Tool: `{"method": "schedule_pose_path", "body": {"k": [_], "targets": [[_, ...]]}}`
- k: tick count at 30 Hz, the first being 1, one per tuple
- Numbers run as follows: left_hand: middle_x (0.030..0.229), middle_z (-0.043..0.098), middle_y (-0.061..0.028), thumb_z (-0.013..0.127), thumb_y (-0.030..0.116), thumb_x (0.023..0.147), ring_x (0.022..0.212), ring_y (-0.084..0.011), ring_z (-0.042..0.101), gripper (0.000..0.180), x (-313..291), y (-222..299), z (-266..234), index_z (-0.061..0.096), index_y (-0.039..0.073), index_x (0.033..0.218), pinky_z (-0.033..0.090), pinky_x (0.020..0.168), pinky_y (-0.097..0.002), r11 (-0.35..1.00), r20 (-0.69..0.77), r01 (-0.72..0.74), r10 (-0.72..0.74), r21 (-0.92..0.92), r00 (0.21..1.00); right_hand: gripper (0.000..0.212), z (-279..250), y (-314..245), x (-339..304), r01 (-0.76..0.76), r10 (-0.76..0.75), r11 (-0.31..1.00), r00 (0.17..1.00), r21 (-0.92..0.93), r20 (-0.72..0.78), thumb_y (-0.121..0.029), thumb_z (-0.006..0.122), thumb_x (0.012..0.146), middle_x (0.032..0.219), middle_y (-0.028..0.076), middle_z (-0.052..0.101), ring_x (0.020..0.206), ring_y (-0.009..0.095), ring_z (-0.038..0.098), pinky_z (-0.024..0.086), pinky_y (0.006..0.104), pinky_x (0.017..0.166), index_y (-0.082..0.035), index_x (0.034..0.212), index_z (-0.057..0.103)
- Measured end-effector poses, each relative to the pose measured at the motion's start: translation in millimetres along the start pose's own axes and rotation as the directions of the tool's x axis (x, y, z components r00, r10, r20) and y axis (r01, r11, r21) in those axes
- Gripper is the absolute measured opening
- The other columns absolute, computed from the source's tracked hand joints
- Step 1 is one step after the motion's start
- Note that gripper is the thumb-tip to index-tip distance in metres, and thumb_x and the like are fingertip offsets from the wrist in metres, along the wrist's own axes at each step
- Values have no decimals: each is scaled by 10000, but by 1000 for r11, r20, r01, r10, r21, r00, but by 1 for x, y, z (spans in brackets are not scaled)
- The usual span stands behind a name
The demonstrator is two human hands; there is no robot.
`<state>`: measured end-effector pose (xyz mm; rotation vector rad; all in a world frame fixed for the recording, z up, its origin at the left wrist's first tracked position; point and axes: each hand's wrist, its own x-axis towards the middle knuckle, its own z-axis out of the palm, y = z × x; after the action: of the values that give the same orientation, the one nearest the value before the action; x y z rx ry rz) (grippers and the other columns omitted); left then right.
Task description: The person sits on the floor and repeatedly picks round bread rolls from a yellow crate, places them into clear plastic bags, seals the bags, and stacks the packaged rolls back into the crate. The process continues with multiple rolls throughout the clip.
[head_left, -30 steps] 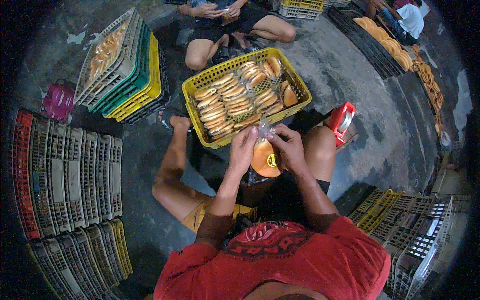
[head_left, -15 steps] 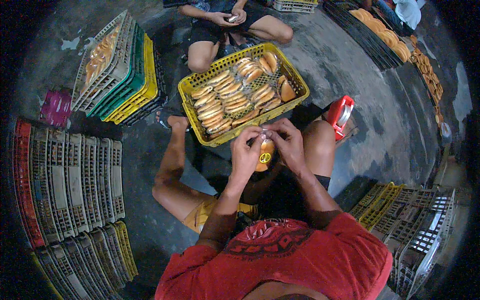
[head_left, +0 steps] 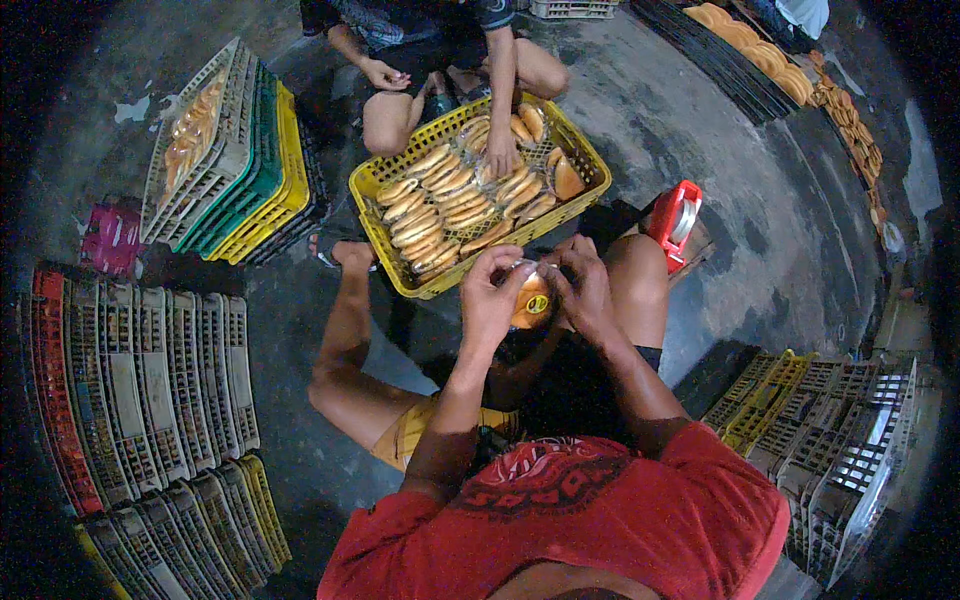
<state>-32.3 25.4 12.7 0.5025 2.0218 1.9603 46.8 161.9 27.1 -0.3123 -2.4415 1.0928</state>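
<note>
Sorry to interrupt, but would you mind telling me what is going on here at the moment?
A person sitting on the floor holds a bagged bun up between the left hand and right hand, fingers pinched at the bag's top. Just in front lies a yellow crate filled with buns. Another person sits opposite, one hand reaching into that crate. A red tape dispenser stands beside the right knee.

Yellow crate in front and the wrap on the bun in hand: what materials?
Yellow crate: looks like moulded rigid plastic, matte, with open lattice walls and floor. Wrap on the bun: apparently thin clear plastic film, glossy; the bun shows through and the top bunches between the left hand and right hand. Film type is unclear.
</note>
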Motion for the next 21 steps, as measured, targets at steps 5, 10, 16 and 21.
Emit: {"method": "schedule_pose_path", "body": {"k": [5, 10, 16, 21], "targets": [[897, 630, -60, 661, 79, 885, 834, -123, 575, 117, 1, 7, 15, 646, -33, 855, 457, 768, -274, 999, -50, -32, 32, 3, 998, 139, 6, 6, -1, -196, 266, 793, 963, 577, -38, -123, 662, 865, 897, 61, 537, 878, 157, 531, 435, 287, 762, 9, 882, 624], [895, 631, -53, 624, 106, 924, 835, -120, 556, 141, -17, 26, 54, 624, -27, 973, 452, 769, -274, 997, -117, 51, -58, -58, 991, 125, 6, 16, -12, -264, 497, 541, 866, 798, -50, -77, 650, 852, 889, 49, 577, 810, 121, 527, 453, 278, 719, -57, 790, 543], [850, 668, -61, 665, 0, 851, 779, -102, 612, 229, -22, 16, 52, 624, 5, 1076, 482, 692, -248, 991, -99, -126, 129, 38, 987, 219, -90, 126, -20, -274, 453, 882, 718, 384, -528, -208, 677, 869, 869, 72, 635, 816, 173, 587, 472, 303, 740, -18, 973, 652], [827, 669, -61, 666, 4, 836, 744, -111, 620, 256, -19, 27, 56, 620, 3, 1087, 498, 688, -259, 981, 15, -184, 183, 65, 983, 323, -138, 204, -39, -757, 806, 590, 568, 279, -165, -303, 697, 862, 823, 76, 666, 800, 185, 603, 461, 339, 745, 16, 913, 702]]}}
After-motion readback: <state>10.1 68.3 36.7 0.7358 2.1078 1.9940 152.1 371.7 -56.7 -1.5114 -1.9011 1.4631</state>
